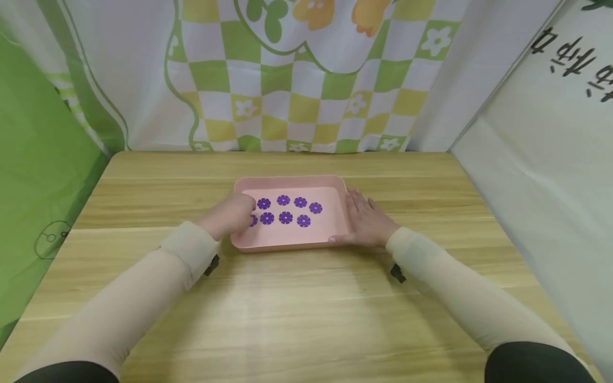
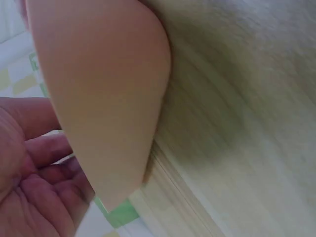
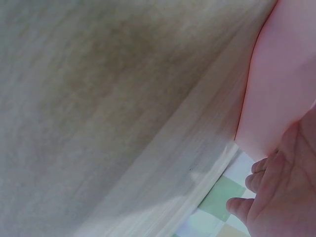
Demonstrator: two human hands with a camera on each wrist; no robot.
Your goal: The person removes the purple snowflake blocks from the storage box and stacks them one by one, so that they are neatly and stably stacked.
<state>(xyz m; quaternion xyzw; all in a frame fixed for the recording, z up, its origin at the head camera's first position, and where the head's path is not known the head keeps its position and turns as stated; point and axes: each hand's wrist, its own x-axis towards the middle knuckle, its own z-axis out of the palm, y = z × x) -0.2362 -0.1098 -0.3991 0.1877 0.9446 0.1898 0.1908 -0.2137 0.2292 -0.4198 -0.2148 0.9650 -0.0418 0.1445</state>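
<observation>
A pink rectangular tray (image 1: 282, 247) lies on the table, with several purple notched discs (image 1: 286, 217) in two rows inside it. My left hand (image 1: 235, 213) reaches over the tray's left end, beside the leftmost discs and partly covering one. In the left wrist view some fingers (image 2: 59, 185) of this hand are bent, but the tray wall (image 2: 103, 94) hides the fingertips, so anything between them cannot be made out. Along the tray's right side rests my right hand (image 1: 366, 221), its fingers fairly straight and its thumb over the near right corner.
The wooden table (image 1: 297, 308) surrounds the tray. A green, yellow and white checkered curtain (image 1: 306, 106) hangs along its back edge. Green sheeting (image 1: 38, 159) stands at the left and a white panel with dark writing (image 1: 551, 133) at the right.
</observation>
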